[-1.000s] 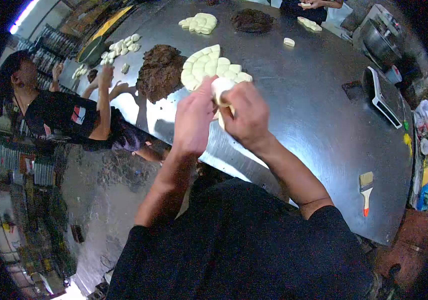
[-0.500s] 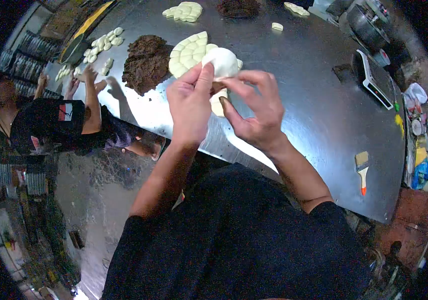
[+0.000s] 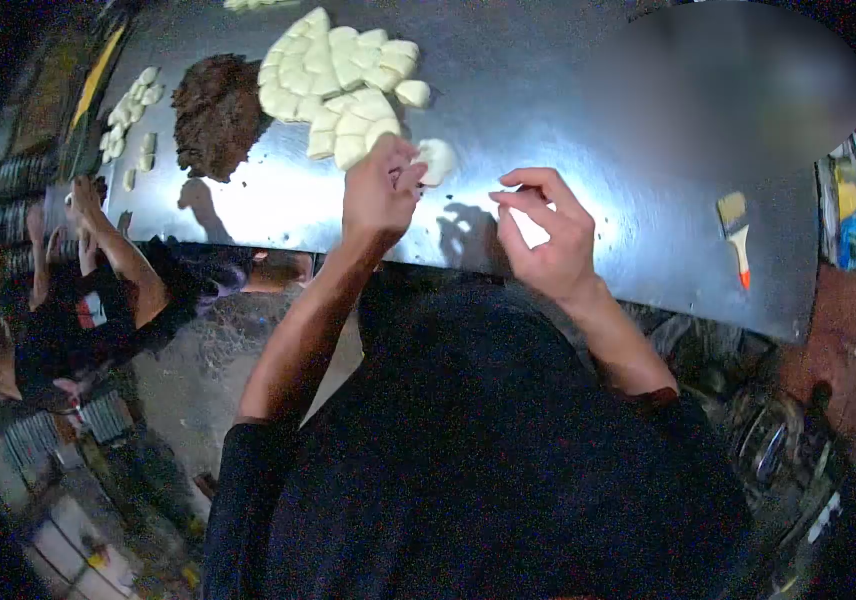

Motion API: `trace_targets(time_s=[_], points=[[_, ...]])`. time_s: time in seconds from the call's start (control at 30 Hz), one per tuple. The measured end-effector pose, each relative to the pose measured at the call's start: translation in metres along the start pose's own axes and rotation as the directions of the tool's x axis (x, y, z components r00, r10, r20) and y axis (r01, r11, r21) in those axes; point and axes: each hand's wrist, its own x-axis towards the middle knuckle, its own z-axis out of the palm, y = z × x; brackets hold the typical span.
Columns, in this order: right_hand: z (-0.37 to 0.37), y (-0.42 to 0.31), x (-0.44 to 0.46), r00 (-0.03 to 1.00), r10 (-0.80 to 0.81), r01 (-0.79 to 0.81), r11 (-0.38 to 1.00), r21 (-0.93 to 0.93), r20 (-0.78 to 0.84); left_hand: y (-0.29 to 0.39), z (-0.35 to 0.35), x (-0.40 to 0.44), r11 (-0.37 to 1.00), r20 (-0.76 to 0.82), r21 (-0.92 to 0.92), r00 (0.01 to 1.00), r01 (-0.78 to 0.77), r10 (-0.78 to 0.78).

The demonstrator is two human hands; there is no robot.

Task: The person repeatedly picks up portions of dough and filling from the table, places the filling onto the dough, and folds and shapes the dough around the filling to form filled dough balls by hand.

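My left hand (image 3: 383, 195) is curled beside the cut dough, its fingertips against a smooth white dough piece (image 3: 436, 162). The fingers partly hide how it is gripped. Behind that hand lie pale dough pieces (image 3: 353, 125), packed edge to edge, with one loose dough piece (image 3: 413, 94) to their right. My right hand (image 3: 553, 235) hovers over the near edge of the metal table, apart from the dough. Its thumb and fingers are bent with a gap between them, and nothing shows in them.
A mound of dark brown filling (image 3: 218, 115) sits left of the dough on the metal table (image 3: 538, 100). A brush (image 3: 736, 240) lies at the right. At the far left, a co-worker's hands (image 3: 86, 200) are near more dough pieces (image 3: 133, 110). A blurred patch covers the upper right.
My hands have parted: the right has drawn away from the white dough, while the left has come down beside the cut pieces. The view has shifted, too.
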Motion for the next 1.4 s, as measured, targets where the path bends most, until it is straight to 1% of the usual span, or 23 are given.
trace_targets(time_s=[0.1, 0.17, 0.23, 0.33, 0.43, 0.5, 0.63, 0.67, 0.7, 0.73, 0.77, 0.83, 0.9, 0.93, 0.97, 1.0, 1.03, 1.07, 1.1, 1.2, 1.33, 1.37, 1.4], points=[[-0.006, 0.027, -0.009, 0.993, 0.119, -0.119, 0.992, -0.034, -0.013, -0.089, 0.039, 0.017, 0.985, 0.352, -0.163, 0.936, 0.05, 0.011], [-0.008, 0.027, -0.003, 0.99, 0.144, -0.144, 0.99, 0.006, 0.002, -0.096, 0.065, 0.014, 0.797, 0.654, -0.311, 0.725, 0.517, -0.215], [-0.012, 0.016, 0.017, 1.0, 0.027, -0.027, 1.0, 0.013, 0.014, -0.094, 0.074, 0.016, 0.764, 0.645, -0.251, 0.691, 0.594, -0.326], [-0.028, -0.009, 0.067, 0.973, -0.195, 0.192, 0.981, -0.036, -0.122, -0.143, 0.093, 0.014, 0.912, 0.365, -0.377, 0.931, 0.164, -0.016], [-0.024, -0.023, 0.106, 0.86, -0.37, 0.4, 0.916, 0.016, -0.351, -0.13, 0.097, -0.009, 0.566, 0.29, -0.75, 0.939, 0.342, -0.183], [0.012, -0.013, 0.098, 0.914, -0.342, 0.312, 0.936, -0.161, -0.217, -0.113, 0.064, -0.022, 0.903, 0.266, -0.371, 0.956, 0.217, -0.121], [0.156, 0.099, -0.013, 0.887, 0.136, 0.137, 0.834, -0.534, 0.44, -0.122, 0.026, -0.026, 0.938, -0.039, 0.052, 0.939, 0.343, -0.341], [0.16, 0.089, -0.005, 0.946, 0.078, 0.083, 0.879, -0.47, 0.313, -0.126, 0.007, -0.022, 0.898, -0.059, 0.243, 0.93, 0.367, -0.364], [0.169, 0.091, 0.006, 0.942, 0.098, 0.006, 0.951, -0.309, 0.32, -0.217, 0.01, -0.021, 0.966, -0.187, -0.257, 0.981, -0.004, -0.046], [0.191, 0.126, -0.007, 0.942, 0.157, -0.092, 0.971, -0.222, 0.298, -0.234, -0.02, -0.005, 0.97, -0.233, 0.152, 0.947, -0.191, 0.223], [0.2, 0.157, -0.019, 0.965, -0.145, 0.187, 0.965, -0.185, 0.22, -0.222, -0.043, 0.008, 0.959, -0.083, 0.068, 0.956, -0.276, 0.281], [0.161, 0.133, -0.014, 0.993, 0.074, -0.081, 0.994, 0.074, 0.096, -0.171, -0.084, 0.022, 0.973, -0.015, -0.182, 0.989, 0.141, -0.146], [0.131, 0.122, -0.011, 0.788, -0.075, 0.206, 0.967, -0.147, 0.611, -0.206, -0.09, 0.062, 0.963, -0.298, -0.269, 0.95, 0.013, -0.096], [0.118, 0.108, -0.017, 0.762, 0.091, 0.021, 0.986, -0.165, 0.641, -0.18, -0.105, 0.064, 0.963, -0.352, 0.088, 0.912, 0.256, -0.21], [0.096, 0.079, -0.006, 0.712, 0.097, 0.084, 0.972, -0.221, 0.696, -0.302, -0.112, 0.111, 0.942, -0.296, 0.328, 0.955, 0.075, 0.027], [0.095, 0.102, -0.022, 0.691, -0.026, 0.219, 0.96, -0.174, 0.723, -0.295, -0.099, 0.121, 0.716, -0.415, 0.698, 0.807, -0.015, 0.421], [0.081, 0.08, -0.012, 0.572, 0.305, -0.194, 0.952, -0.236, 0.762, -0.33, -0.078, 0.154, 0.974, -0.555, 0.224, 0.826, 0.029, 0.103], [0.07, 0.068, -0.005, 0.523, 0.342, -0.166, 0.939, -0.3, 0.781, -0.187, -0.095, 0.117, 0.761, -0.341, 0.633, 0.934, 0.142, 0.11], [0.065, 0.068, -0.001, 0.484, 0.387, -0.141, 0.919, -0.367, 0.785, -0.203, -0.072, 0.132, 0.679, -0.436, 0.729, 0.82, 0.081, 0.37], [0.086, 0.068, 0.017, 0.34, 0.49, -0.147, 0.871, -0.469, 0.803, -0.18, -0.08, 0.126, 0.917, -0.526, 0.388, 0.839, 0.089, 0.141], [0.143, 0.043, 0.09, 0.392, 0.3, -0.088, 0.953, -0.29, 0.87, -0.171, -0.11, 0.083, 0.99, -0.409, 0.132, 0.912, 0.04, 0.018], [0.164, 0.019, 0.122, 0.469, 0.301, -0.086, 0.951, -0.296, 0.83, -0.173, -0.116, 0.069, 0.99, -0.281, 0.134, 0.96, 0.051, -0.012], [0.192, 0.009, 0.141, 0.718, 0.083, -0.189, 0.979, 0.078, 0.691, -0.175, -0.119, 0.054, 0.989, -0.289, 0.134, 0.957, 0.062, -0.021]])
